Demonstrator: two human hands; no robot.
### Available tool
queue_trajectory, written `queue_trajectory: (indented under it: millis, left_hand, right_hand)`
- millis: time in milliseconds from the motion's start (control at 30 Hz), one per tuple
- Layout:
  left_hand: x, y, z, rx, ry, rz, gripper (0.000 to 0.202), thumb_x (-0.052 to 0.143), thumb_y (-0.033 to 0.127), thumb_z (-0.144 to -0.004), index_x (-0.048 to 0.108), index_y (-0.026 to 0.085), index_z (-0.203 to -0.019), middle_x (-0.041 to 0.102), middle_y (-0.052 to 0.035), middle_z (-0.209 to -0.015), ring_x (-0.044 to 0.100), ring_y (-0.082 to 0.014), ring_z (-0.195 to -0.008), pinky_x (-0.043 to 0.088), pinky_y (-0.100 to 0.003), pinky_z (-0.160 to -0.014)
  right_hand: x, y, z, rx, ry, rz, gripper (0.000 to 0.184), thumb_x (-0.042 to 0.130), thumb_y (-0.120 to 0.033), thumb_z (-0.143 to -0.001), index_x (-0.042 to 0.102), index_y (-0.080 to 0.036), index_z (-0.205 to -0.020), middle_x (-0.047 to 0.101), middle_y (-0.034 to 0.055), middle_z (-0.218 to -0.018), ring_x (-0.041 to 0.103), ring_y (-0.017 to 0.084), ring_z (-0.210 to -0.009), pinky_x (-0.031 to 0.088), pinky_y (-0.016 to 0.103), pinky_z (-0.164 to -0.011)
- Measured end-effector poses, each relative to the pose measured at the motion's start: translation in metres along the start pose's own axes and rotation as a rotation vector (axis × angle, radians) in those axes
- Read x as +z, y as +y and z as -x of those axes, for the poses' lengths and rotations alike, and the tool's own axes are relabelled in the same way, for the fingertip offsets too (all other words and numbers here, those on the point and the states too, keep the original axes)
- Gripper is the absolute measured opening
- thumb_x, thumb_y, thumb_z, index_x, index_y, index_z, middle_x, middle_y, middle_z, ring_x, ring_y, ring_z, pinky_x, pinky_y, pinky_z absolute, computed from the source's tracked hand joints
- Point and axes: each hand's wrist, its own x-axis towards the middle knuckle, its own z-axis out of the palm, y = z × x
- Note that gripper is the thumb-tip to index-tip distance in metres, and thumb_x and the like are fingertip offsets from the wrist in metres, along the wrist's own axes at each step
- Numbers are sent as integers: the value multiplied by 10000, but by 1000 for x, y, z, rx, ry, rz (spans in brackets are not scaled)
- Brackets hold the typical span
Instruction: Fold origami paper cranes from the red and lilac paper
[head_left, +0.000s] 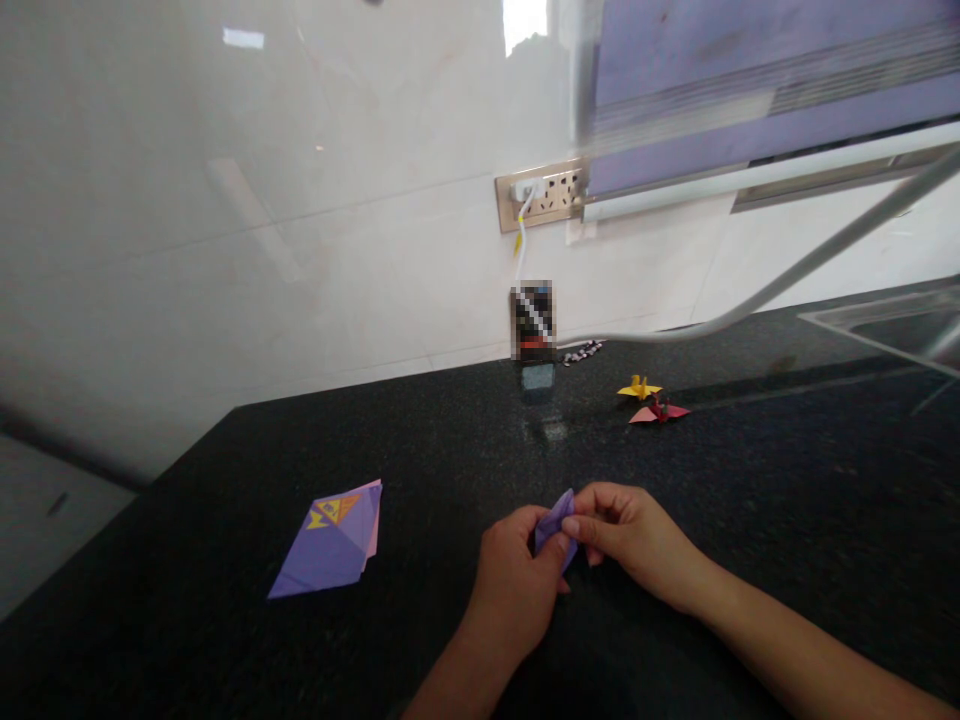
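Note:
A small piece of folded purple origami paper (556,520) is held between both hands, just above the dark countertop. My left hand (517,575) is closed on its left and lower side, thumb lying over the front. From the right, my right hand (630,535) pinches the paper's upper right edge between thumb and fingers. Parts of the paper are hidden behind the fingers. Farther back on the right sit a yellow paper crane (639,388) and a red and pink paper crane (660,411).
Purple and pink paper sheets (330,545) lie on the black speckled countertop (225,500) at left. Against the wall leans a blurred dark phone-like object (533,322), a white cable running up to the socket (544,193). A beaded strand (583,352) lies beside it.

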Motion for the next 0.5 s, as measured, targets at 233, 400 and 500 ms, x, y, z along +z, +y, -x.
queue_trajectory:
  millis: [233,400,500]
  left_hand:
    - [0,0,1,4,-14,-32,176,502,284,-735,595,138,-765,547,-6,-572,529,-103,-435,402,-179,-398]
    - [-1,0,1,9,-25,-54,170,483,275,-745,590,144,-764,551,-7,-582,536,-107,-442,410,-189,-409]
    - [-1,0,1,20,-34,-51,171,475,274,-751,587,147,-772,550,-7,-586,536,-108,-450,411,-193,-418]
  right_hand:
    - [1,-1,0,3,-3,1,213,625,-334,-674,579,-128,-703,587,-5,-623,462,52,-450,373,177,-433]
    - [2,-2,1,2,14,2,174,606,-294,-695,564,-126,-682,570,-12,-596,453,50,-449,350,174,-429]
    - [2,-4,2,-1,25,-5,176,602,-289,-699,550,-129,-646,548,-26,-552,444,50,-441,339,177,-429]
